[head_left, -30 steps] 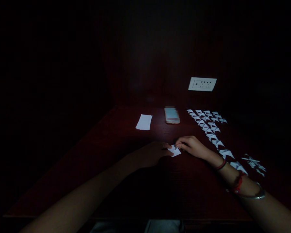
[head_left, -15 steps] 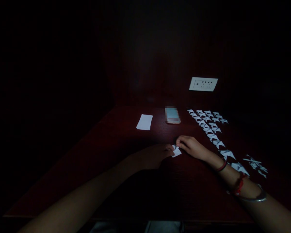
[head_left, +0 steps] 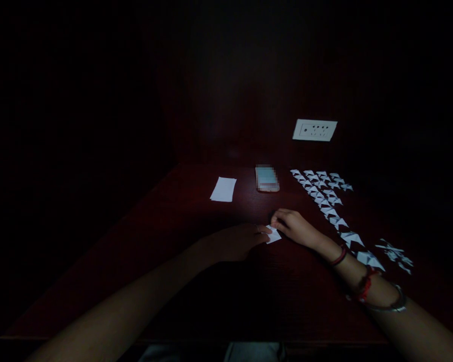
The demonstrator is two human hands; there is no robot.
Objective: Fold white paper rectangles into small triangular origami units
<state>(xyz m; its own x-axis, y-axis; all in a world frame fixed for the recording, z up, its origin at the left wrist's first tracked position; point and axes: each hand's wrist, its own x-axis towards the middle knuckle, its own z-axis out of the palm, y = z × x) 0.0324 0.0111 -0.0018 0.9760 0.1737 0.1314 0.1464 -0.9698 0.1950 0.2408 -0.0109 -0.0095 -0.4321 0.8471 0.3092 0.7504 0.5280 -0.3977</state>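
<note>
Touching a small white piece of paper (head_left: 275, 235) with both the left hand (head_left: 237, 243) and the right hand (head_left: 292, 224), a little right of centre on a dark red surface (head_left: 166, 216). Reaching onto the paper's left part with the left hand, mostly in shadow, fingertips and thumb resting there. Bent inward at the far edge of the same paper with the right hand, fingertips and thumb gathered close together, just beside the left fingertips. Too dark and too small there to tell pinching from mere pressing, on either side.

Wearing a ring (head_left: 257, 229) on the left hand; on the right arm, a dark red wristband (head_left: 338, 255), then a red cord bracelet (head_left: 367, 284) and a silver bangle (head_left: 401, 301) farther up.

Facing, beyond the left hand, a flat stack of white paper (head_left: 223, 189) with slightly uneven edges. To the right of that, well apart from it, a phone (head_left: 267, 179) with a pixelated, pale blue screen. Spread in slanting rows along the right side, many white folded paper shapes (head_left: 330, 213), down to near the right forearm. Just beside the nearest of these, a loose heap of narrow paper scraps (head_left: 394, 255). Mounted on the dark wall (head_left: 249, 125) behind, a white power outlet (head_left: 314, 130).
</note>
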